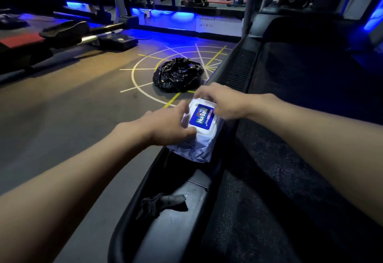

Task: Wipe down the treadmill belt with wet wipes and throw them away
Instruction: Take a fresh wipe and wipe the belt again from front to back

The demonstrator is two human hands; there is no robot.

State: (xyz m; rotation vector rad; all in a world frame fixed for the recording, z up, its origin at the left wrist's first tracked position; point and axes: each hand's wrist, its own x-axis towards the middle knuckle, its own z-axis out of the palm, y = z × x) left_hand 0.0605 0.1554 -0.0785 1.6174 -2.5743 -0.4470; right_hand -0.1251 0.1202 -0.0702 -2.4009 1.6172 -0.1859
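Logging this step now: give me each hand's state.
Left hand: gripping the side of the wet wipes pack.
Right hand: on the pack's lid, blurred; grip cannot be told.

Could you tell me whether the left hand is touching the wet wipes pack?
Touching. The head view shows the left hand gripping the wet wipes pack at its left edge.

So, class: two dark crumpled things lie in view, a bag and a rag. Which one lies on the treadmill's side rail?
The rag, flat on the rail nearest the camera. The shiny bag sits on the floor beyond the hands.
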